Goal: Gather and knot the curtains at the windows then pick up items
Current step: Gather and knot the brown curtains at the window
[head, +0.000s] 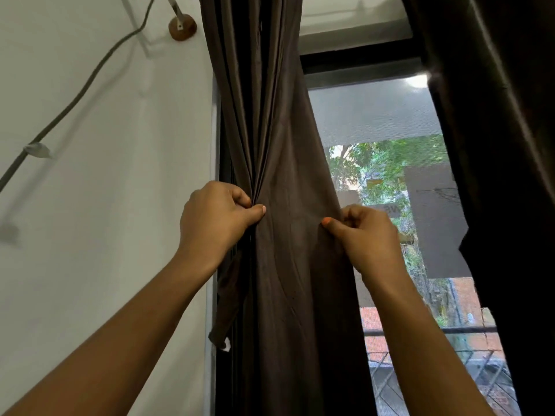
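Both hands are working the brown curtain (282,175) at the window (390,181)!
The left hand (214,219) is clutching bunched pleats; the right hand (365,235) is pinching the free edge beside it.

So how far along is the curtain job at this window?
Early. Done: the left curtain is partly bunched at the left side of the window. In hand: the left hand pinches the gathered folds, and the right hand pinches its free edge. Left: no knot shows, the right curtain hangs loose, and no items are picked up.
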